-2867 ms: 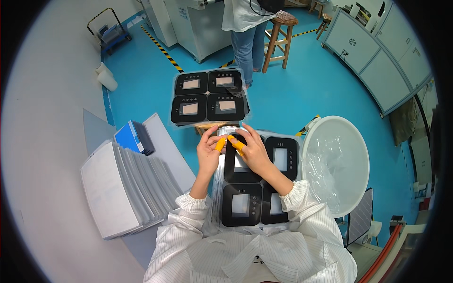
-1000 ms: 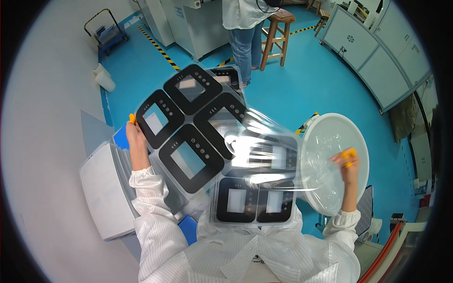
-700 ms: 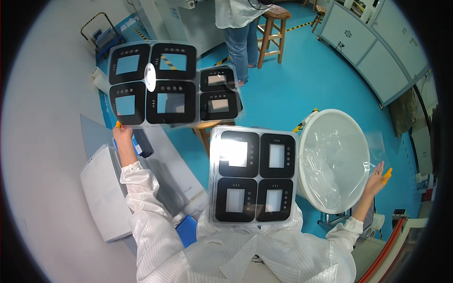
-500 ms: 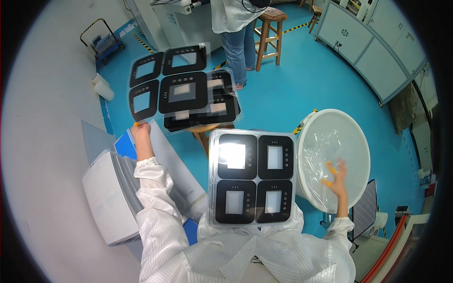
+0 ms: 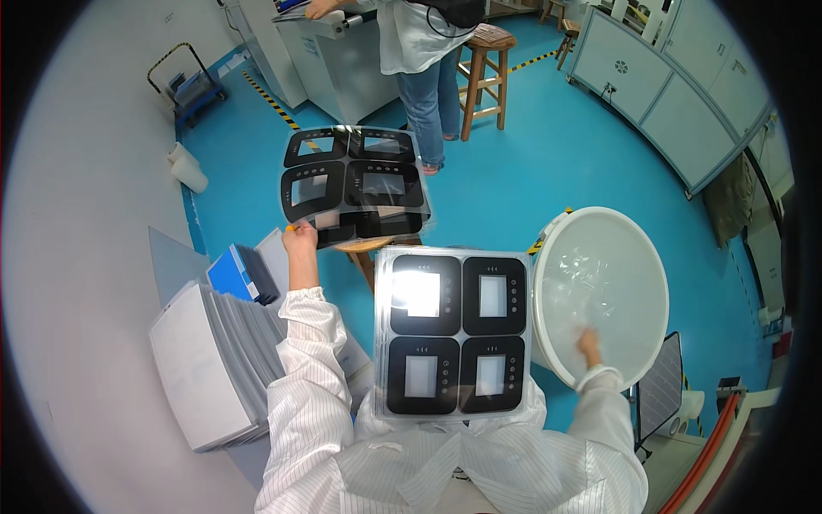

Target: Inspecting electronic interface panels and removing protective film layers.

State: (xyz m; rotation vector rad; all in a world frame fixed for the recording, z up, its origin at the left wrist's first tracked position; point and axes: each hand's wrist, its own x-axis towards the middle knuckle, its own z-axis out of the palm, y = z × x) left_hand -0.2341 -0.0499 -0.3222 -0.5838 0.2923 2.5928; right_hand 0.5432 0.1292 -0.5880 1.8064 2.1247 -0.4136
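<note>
My left hand point(image 5: 300, 237) pinches the near left corner of a clear sheet printed with black frames point(image 5: 314, 190). This sheet hangs over a wooden stool point(image 5: 364, 246), above more of the same kind, and hides most of what lies beneath. A stack of clear sheets with black frames point(image 5: 494, 343) rests on my lap, glare on one window. My right hand point(image 5: 589, 343) is over the round white bin point(image 5: 539, 300), smeared by motion, so its fingers do not show clearly. Crumpled clear film point(image 5: 591, 283) lies inside the bin.
To my left stand a thick stack of white sheets point(image 5: 214, 368) and a blue box point(image 5: 231, 276). Ahead, a person point(image 5: 428, 86) stands at a machine beside a wooden stool point(image 5: 490, 81). White rolls point(image 5: 188, 170) lie by the wall.
My left hand has moved right, bringing the sheet lower and over the stool's stack. My right hand, spread before, has drawn nearer to me over the bin.
</note>
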